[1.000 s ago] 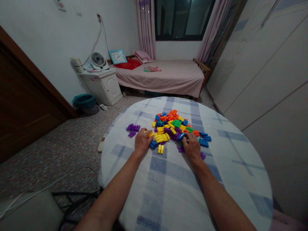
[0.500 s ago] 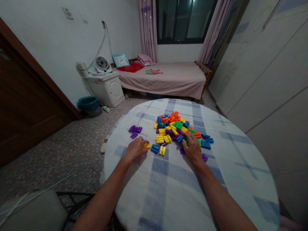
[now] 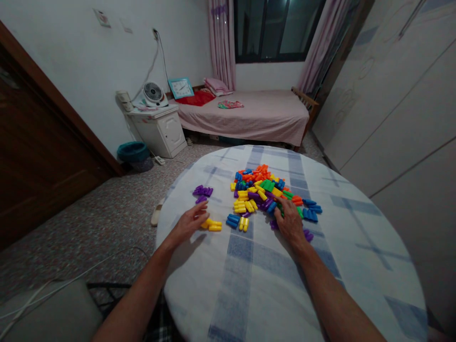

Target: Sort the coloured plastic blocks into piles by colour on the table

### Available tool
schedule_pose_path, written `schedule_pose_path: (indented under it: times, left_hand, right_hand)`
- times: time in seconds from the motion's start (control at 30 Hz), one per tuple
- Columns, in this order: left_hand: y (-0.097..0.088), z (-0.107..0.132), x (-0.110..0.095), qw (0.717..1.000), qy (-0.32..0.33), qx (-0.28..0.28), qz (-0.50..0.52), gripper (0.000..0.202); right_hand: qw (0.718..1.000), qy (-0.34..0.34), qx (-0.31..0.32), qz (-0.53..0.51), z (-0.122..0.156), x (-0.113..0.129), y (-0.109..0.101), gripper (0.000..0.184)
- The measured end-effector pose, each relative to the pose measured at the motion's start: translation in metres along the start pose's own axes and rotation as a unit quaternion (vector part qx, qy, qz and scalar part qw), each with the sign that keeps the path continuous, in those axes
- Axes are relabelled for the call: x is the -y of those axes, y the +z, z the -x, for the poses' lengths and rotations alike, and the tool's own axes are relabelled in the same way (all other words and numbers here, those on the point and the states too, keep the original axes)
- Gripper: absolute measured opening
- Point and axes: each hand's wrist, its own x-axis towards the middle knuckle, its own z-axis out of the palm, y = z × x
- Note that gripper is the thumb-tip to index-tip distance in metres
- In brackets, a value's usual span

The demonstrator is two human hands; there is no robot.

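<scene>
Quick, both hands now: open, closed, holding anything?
Left hand: looks open, right by the yellow pieces; contact cannot be told.
Right hand: partly curled at the pile, by a blue piece; grip cannot be told.

Across the room from me stood a pink-sheeted bed (image 3: 263, 109) with a wooden rail (image 3: 307, 100) at its right end. Towards its left end lay folded pink bedding (image 3: 217, 87), a red cloth (image 3: 197, 99) and a small patterned cloth (image 3: 231, 104), and a square clock (image 3: 181, 88) in a light-blue frame stood tilted there. Beyond the bed, pink curtains (image 3: 223, 45) hung on both sides of a dark window (image 3: 276, 31). Left of the bed I saw a white cabinet (image 3: 162, 129) bearing a small fan (image 3: 154, 93), and beside it, on the speckled floor (image 3: 114, 218), a teal-lined bin (image 3: 134, 153). A brown door (image 3: 42, 128) filled my far left; pale wardrobe panels (image 3: 395, 104) rose on my right. At my lower left was a grey seat (image 3: 57, 313).
</scene>
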Motion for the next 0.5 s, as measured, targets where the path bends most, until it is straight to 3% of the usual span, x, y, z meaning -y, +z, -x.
schedule_pose_path:
  times: [0.07, 0.13, 0.33, 0.5]
  left_hand:
    - [-0.004, -0.015, 0.010, 0.996, 0.020, -0.082, -0.017, 0.051]
    - [-0.009, -0.033, 0.021, 0.989, 0.064, -0.112, -0.075, 0.051]
    - [-0.017, -0.078, 0.044, 0.980, 0.098, -0.001, -0.170, 0.064]
    - [-0.011, -0.103, 0.046, 0.975, 0.127, 0.025, -0.182, 0.073]
  right_hand:
    - [1.000, 0.003, 0.002, 0.000, 0.001, 0.000, 0.000, 0.038]
    - [1.000, 0.007, 0.004, 0.000, 0.001, 0.000, 0.000, 0.038]
    - [1.000, 0.008, 0.007, 0.004, 0.002, -0.002, 0.001, 0.038]
    - [1.000, 0.008, 0.010, 0.004, 0.002, -0.003, 0.001, 0.037]
